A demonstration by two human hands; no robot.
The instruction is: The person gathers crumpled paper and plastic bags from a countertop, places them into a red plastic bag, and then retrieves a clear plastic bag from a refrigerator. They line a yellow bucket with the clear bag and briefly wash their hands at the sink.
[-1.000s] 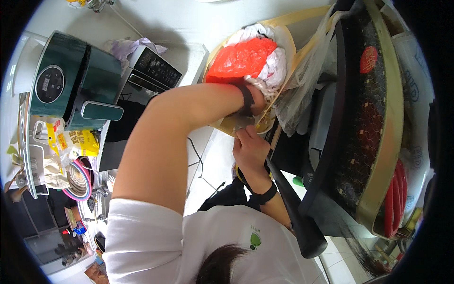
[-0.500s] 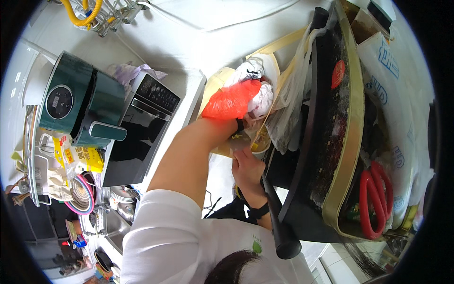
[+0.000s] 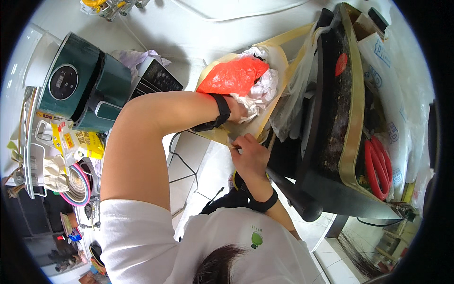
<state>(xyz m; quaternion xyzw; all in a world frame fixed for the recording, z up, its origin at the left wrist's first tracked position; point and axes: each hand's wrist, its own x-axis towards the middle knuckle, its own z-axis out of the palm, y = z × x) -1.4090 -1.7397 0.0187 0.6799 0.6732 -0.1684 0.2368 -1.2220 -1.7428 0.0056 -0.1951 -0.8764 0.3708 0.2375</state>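
A pale yellow carrier bag (image 3: 216,136) hangs open ahead of me, with a long strap rising at its far right. Inside it lie a crumpled red plastic bag (image 3: 232,75) and crumpled white plastic bags (image 3: 267,87). My left hand (image 3: 236,110) reaches into the opening beside the white plastic; its fingers are hidden there. A black band circles that wrist. My right hand (image 3: 251,155), also with a black band at the wrist, is closed on the near rim of the yellow bag.
To the left stand a green air fryer (image 3: 71,83) and a microwave (image 3: 156,78). A black rack or appliance top (image 3: 326,118) with a black handle is close on the right, holding red-handled scissors (image 3: 378,168). A black cable (image 3: 182,161) hangs below the yellow bag.
My left elbow has swung outward to the left, and its banded wrist now shows at the bag's rim. The red plastic bag sits slightly higher. My right hand stays at the near rim.
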